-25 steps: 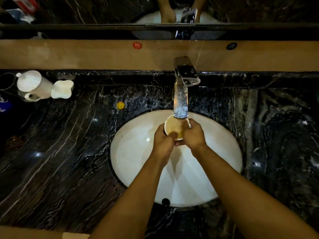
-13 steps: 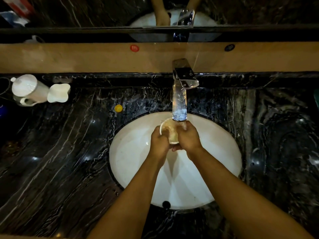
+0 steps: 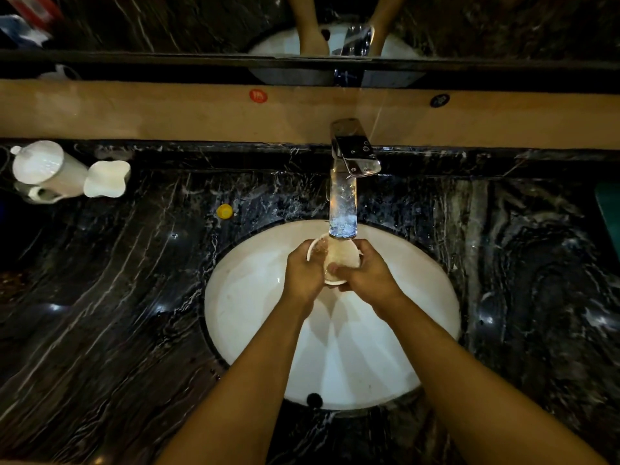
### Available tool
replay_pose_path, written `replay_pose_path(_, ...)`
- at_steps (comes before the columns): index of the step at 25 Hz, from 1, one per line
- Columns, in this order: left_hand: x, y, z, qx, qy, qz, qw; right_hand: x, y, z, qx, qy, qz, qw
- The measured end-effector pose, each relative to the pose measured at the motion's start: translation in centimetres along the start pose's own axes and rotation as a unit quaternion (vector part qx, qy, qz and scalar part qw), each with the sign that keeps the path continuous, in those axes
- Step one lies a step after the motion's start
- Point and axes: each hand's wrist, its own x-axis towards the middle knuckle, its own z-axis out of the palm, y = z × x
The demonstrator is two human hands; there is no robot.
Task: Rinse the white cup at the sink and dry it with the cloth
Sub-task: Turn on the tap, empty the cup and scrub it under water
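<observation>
Both hands have turned the white cup (image 3: 339, 261) under the stream: a second ago its mouth faced up, and now it lies tilted on its side with the mouth toward the left hand (image 3: 303, 271). That hand is wrapped round the rim end, fingers seemingly rubbing inside, while the right hand (image 3: 364, 275) is closed round the base end. Water from the faucet (image 3: 345, 182) just beyond the knuckles falls onto the cup, over the sink (image 3: 419, 297) basin. Rinsing looks well underway, not finished. Next would come tipping out the water and finding the cloth, which I cannot see on the tabletop (image 3: 117, 313) either side of the hands.
</observation>
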Motion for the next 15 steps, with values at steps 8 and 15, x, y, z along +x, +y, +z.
replay_pose_path(8,-1.0,0.1,-0.1,-0.127,-0.087,-0.022,0.988,0.8,-0.5,0.7,-0.031,0.108,-0.042,0.993)
replay_pose_path(15,-1.3,0.1,1.8,-0.038,0.068,0.062,0.995,0.5,-0.2,1.0,0.086,0.035,0.023,0.995)
